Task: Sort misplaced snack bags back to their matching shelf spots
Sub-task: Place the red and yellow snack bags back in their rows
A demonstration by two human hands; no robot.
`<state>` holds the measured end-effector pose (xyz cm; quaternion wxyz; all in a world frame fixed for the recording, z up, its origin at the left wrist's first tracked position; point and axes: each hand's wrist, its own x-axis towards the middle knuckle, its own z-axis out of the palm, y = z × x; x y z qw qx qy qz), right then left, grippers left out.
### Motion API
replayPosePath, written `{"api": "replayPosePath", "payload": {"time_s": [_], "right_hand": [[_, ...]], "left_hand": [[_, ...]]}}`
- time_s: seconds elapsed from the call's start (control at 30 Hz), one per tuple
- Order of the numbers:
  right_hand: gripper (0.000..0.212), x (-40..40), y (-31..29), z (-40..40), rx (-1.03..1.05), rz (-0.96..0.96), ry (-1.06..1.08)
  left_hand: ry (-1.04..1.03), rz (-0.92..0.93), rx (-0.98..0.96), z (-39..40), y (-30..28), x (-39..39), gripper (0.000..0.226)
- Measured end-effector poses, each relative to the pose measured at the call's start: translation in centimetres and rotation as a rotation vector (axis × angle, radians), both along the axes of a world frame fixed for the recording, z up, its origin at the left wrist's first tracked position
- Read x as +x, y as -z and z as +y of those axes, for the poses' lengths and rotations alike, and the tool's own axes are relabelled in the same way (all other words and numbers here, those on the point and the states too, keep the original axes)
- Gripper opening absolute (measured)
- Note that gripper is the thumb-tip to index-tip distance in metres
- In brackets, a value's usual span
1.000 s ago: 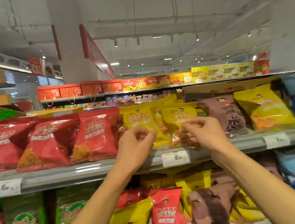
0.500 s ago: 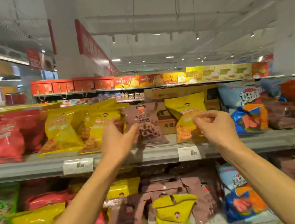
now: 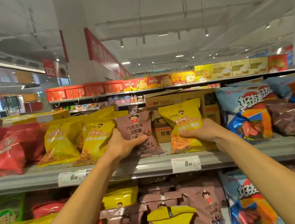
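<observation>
Left hand [image 3: 126, 145] is gripping the brown bag [image 3: 138, 131], right hand [image 3: 198, 133] the yellow bag [image 3: 183, 122], both sitting on the top shelf [image 3: 40, 177]. Looks like sorting's barely underway; the lower shelf's still mixed.

A single head-worn wide-angle camera faces the snack shelf [image 3: 149, 164] straight on at arm's reach, its edge crossing from nine to three o'clock; ceiling fills twelve o'clock, forearms enter from six.
</observation>
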<state>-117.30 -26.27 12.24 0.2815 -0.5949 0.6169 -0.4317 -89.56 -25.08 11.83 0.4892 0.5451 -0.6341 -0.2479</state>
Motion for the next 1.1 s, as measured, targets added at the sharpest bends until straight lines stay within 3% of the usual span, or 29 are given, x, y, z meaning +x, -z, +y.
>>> {"api": "replayPosePath", "payload": {"time_s": [0.2,0.43,0.5,0.6,0.7,0.87,1.1], "right_hand": [[0.034,0.5,0.6,0.1,-0.106,0.031,0.022],[0.057,-0.3,-0.8,2.9,-0.380,0.059,0.186],[0.054,-1.8,-1.4,3.9,-0.424,0.034,0.211],[0.034,-4.6,-1.3,5.5,-0.443,-0.021,0.200],[0.028,-7.4,-0.4,6.8,-0.433,-0.071,0.208],[0.031,-11.1,1.9,8.5,-0.422,-0.112,0.281],[0.028,-12.3,3.9,8.9,-0.379,-0.153,0.276]], "left_hand": [[0.010,0.026,-0.018,-0.9,0.7,0.3,0.068],[-0.018,0.134,-0.170,-0.4,0.4,-1.7,0.082],[-0.028,0.127,-0.199,-0.4,0.2,-3.3,0.085],[0.009,0.092,-0.212,-0.6,0.4,-6.7,0.083],[0.064,0.055,-0.191,-0.8,0.8,-10.6,0.087],[0.108,-0.055,-0.142,-1.3,1.0,-15.4,0.090],[0.158,-0.068,-0.069,-2.0,1.2,-17.9,0.094]]}}
